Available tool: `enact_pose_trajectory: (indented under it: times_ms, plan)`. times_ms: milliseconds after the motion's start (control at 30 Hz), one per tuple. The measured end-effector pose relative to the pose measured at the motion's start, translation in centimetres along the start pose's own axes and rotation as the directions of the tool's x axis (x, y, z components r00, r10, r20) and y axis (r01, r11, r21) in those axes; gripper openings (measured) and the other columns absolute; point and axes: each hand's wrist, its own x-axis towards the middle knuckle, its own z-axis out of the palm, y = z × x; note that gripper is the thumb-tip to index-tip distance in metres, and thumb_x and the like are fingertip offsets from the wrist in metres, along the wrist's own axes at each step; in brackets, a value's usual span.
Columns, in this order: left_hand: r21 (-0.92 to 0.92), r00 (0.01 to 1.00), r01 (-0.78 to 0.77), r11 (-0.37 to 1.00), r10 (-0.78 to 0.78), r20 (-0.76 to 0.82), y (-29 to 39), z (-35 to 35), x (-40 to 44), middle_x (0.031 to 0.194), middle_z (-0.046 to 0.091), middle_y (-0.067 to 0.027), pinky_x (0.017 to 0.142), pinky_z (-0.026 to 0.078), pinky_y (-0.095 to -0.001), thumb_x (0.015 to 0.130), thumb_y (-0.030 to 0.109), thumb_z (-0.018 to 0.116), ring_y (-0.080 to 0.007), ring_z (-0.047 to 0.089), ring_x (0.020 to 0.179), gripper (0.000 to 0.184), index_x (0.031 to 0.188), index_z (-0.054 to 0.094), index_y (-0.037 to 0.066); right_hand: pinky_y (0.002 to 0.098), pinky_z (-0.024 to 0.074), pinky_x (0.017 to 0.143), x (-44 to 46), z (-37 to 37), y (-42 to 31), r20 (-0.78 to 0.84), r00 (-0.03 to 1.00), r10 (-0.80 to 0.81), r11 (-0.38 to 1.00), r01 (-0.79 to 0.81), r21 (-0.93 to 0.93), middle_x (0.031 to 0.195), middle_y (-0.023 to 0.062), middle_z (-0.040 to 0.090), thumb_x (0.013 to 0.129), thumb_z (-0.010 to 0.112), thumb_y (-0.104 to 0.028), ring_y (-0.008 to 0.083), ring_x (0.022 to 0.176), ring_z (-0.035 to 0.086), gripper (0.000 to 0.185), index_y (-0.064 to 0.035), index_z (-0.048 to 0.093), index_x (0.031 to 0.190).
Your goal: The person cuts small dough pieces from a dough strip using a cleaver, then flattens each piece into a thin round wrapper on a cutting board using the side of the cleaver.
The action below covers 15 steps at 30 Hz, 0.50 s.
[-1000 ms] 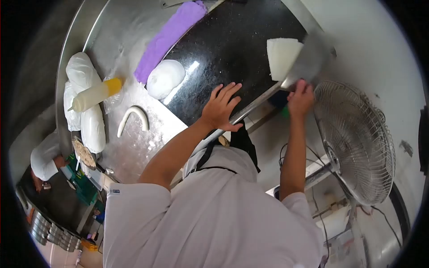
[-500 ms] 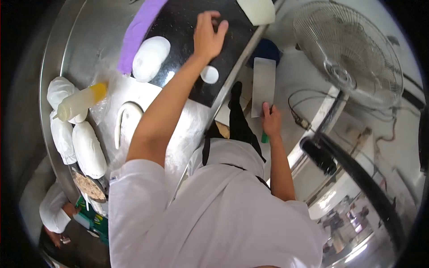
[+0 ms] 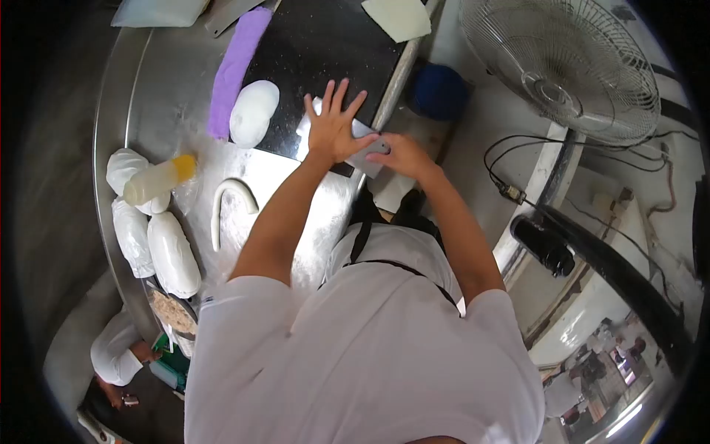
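Note:
My left hand [image 3: 333, 132] lies flat with its fingers spread on a wide metal blade [image 3: 367, 164] at the near corner of the black board [image 3: 302, 52]. Beside it, my right hand [image 3: 403, 157] grips the end of the same blade. What lies under the blade is hidden. A smooth white dough lump [image 3: 254, 114] rests on the board's left edge, next to a folded purple cloth [image 3: 238, 70]. On the steel table [image 3: 174, 81] to the left lies a curved white dough strip [image 3: 231, 206].
A squeeze bottle [image 3: 160, 180] lies on white wrapped bundles [image 3: 174, 255] at the left. A pale sheet [image 3: 399, 18] is at the board's far right. A fan [image 3: 555, 81] and cables stand at the right. A co-worker [image 3: 118, 355] is at the lower left.
My right hand has brought the blade up from beside the table onto the board. My left hand has come down onto it. The small white disc on the board is now out of sight.

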Motion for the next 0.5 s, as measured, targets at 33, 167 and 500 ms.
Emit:
enact_pose_trajectory:
  times_ms: [33,167,500]
  plan:
    - [-0.059,0.991,0.118,0.991,-0.121,-0.049,0.2,0.4,0.6,0.168,0.025,-0.0162,0.117,0.008,-0.0764,0.078,0.079,0.063,-0.0377,0.017,0.157,0.1,0.159,0.04,0.024,0.0473,0.0556,0.081,0.7,-1.3,-1.2,-0.004,1.0,-0.008,1.0,0.008,0.0,0.102,0.0229,0.074,0.082,0.083,-0.044,0.0407,0.093,0.072,0.054,0.0007,0.069,0.109]
    - [0.031,0.993,0.11,0.993,-0.112,0.048,-0.1,-0.4,3.2,0.169,0.024,-0.0126,0.113,0.011,-0.0798,0.075,0.081,0.064,-0.0386,0.017,0.157,0.1,0.159,0.04,0.03,0.0506,0.0568,0.085,0.3,-2.3,-3.0,-0.034,0.986,0.164,0.949,-0.167,-0.266,0.101,0.026,0.073,0.067,0.093,-0.04,0.0437,0.096,0.072,0.068,-0.0037,0.061,0.114]
    - [0.069,0.999,0.023,0.997,-0.02,-0.036,-3.8,-0.2,8.8,0.173,0.016,-0.0112,0.114,0.01,-0.0811,0.077,0.077,0.068,-0.038,0.011,0.159,0.103,0.163,0.031,0.036,0.0499,0.057,0.088,3.4,-2.9,-1.8,-0.064,0.997,-0.03,0.99,0.02,-0.142,0.105,0.0293,0.072,0.067,0.095,-0.039,0.0468,0.1,0.071,0.078,0.0031,0.059,0.121]
